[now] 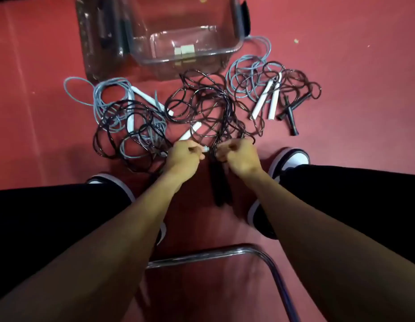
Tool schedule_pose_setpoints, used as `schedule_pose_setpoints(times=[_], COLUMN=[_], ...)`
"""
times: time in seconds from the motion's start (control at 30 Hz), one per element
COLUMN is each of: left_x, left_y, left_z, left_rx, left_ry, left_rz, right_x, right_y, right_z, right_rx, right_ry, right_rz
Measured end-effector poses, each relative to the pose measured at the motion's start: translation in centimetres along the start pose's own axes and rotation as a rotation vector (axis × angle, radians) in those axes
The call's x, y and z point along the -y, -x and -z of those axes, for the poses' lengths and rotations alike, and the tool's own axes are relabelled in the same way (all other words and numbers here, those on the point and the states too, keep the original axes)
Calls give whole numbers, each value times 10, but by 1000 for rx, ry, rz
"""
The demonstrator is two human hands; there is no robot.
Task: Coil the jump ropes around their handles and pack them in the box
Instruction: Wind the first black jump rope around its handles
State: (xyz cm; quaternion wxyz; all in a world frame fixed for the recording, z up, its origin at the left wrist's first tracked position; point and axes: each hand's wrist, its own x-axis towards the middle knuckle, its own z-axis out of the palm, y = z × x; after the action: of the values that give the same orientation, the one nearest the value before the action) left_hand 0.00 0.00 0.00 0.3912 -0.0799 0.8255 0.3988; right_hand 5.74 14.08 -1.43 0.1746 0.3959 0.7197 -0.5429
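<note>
Several tangled jump ropes lie on the red floor. A black rope [201, 105] loops in the middle, a grey-blue rope with white handles [113, 98] lies at the left, and another grey-blue one with white handles [266, 98] lies at the right beside black handles [292, 112]. My left hand [183, 156] is curled and pinches a white handle tip. My right hand [239, 156] grips the black rope, whose black handles [220, 184] hang blurred below it. The clear plastic box [234, 52] stands beyond the ropes.
The box's clear lid [97, 43] lies left of it. My two shoes [292, 159] [109, 180] and black-trousered legs flank the hands. A chrome chair frame [225, 252] curves below my forearms.
</note>
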Motion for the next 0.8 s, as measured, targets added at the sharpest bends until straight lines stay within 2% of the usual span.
schedule_pose_setpoints(times=[0.2,0.33,0.47,0.6,0.8], left_x=[30,36,38,42,28], left_y=[-27,-44,-54,-59,-52], left_z=[-37,-54,-62,-64,-46], left_rx=[49,51,48,79,-11], left_ry=[-202,-215,-161,-8,14], left_rz=[75,106,141,191,170], right_x=[-43,-57,-57,-58,-30], right_y=[-25,-36,-45,-50,-39], right_z=[-16,-26,-34,-42,-39], right_rx=[-29,-48,-61,-46,29], right_ry=[182,293,243,230,72], right_rz=[-129,-126,-137,-144,-173])
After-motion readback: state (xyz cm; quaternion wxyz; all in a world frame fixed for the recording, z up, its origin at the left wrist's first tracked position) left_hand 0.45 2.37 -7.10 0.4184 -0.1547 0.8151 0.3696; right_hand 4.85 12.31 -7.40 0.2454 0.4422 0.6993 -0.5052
